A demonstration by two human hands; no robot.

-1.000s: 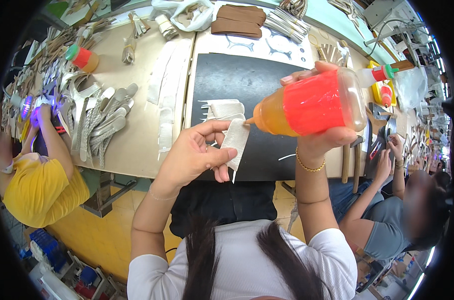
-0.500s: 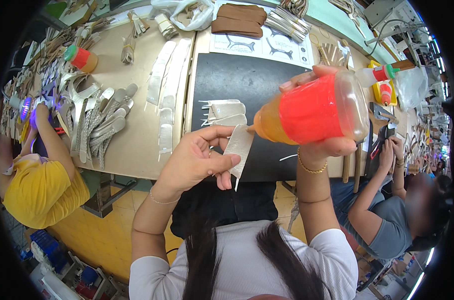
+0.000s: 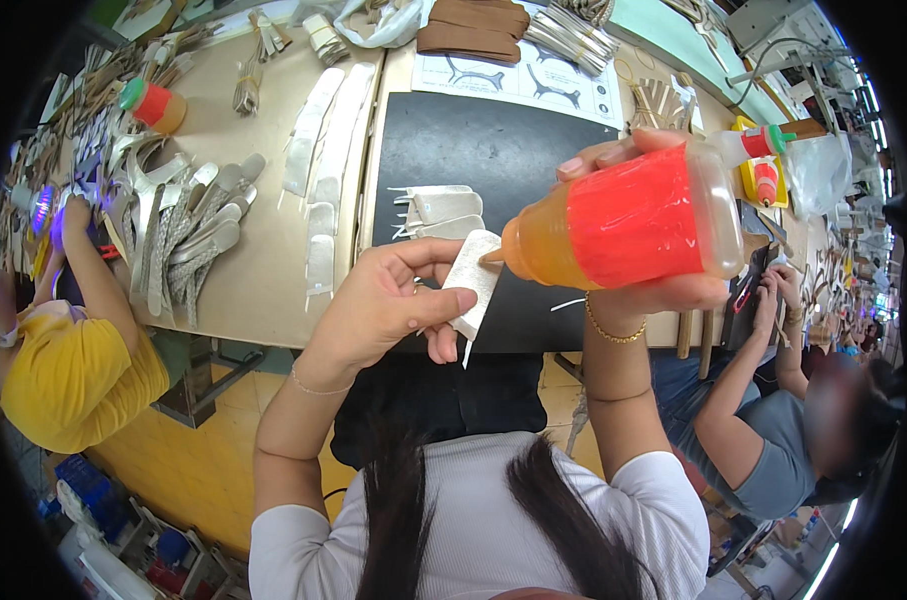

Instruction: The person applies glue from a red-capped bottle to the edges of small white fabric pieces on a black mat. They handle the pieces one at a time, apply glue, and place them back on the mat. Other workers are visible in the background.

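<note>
My left hand [image 3: 403, 300] pinches a small pale strap piece [image 3: 476, 285] between thumb and fingers; a thin white tail hangs from its lower end. Wrapped round a squeeze bottle [image 3: 628, 222] with a red label and amber liquid is my right hand [image 3: 663, 290]. The bottle lies tilted nearly on its side, its tan nozzle tip at the upper part of the strap piece. Beyond my left hand, similar pale strap pieces [image 3: 445, 207] with thin tails lie on the black mat [image 3: 473, 140].
Long pale strips [image 3: 313, 140] and a pile of braided straps [image 3: 198, 235] lie to the left, near another amber bottle [image 3: 158, 107]. A printed sheet [image 3: 583, 100] and folded brown bands [image 3: 471, 30] are at the back. People work at left [image 3: 83, 370] and right [image 3: 758, 430].
The nozzle has shifted from the strap piece's right edge onto its upper face. The strap piece has turned slightly, and the whole view has shifted a little.
</note>
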